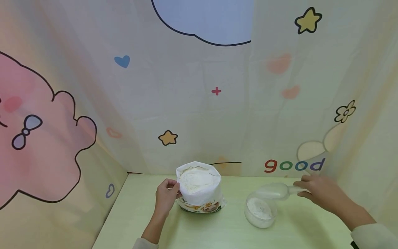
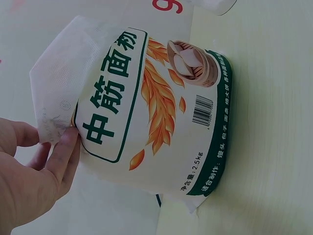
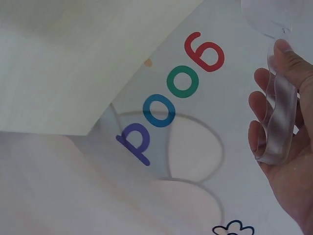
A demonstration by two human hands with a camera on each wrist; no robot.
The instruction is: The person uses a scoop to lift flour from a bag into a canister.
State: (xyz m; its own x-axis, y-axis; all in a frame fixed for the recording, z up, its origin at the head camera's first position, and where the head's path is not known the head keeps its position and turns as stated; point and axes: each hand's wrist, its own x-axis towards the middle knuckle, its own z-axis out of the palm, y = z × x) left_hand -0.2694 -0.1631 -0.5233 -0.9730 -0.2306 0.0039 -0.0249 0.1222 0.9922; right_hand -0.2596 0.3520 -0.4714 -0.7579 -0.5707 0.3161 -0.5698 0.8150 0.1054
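Observation:
An opened white flour bag (image 1: 200, 193) stands upright near the back of the table, its top folded wide around white flour (image 1: 196, 180). My left hand (image 1: 166, 197) pinches the bag's rim at the left side; in the left wrist view the thumb and fingers hold the white top edge beside the printed front (image 2: 156, 112). My right hand (image 1: 323, 193) grips the handle (image 3: 281, 117) of a clear plastic scoop (image 1: 275, 191). The scoop's head lies above the back of a clear round bowl (image 1: 261, 222), which has white flour in it. I cannot tell whether the scoop holds flour.
The pale green table (image 1: 230, 235) ends at the back against a printed curtain (image 1: 186, 103). More printed cloth (image 1: 93, 159) hangs along the left and right sides. The bowl stands to the right of the bag, with a gap of bare tabletop between them.

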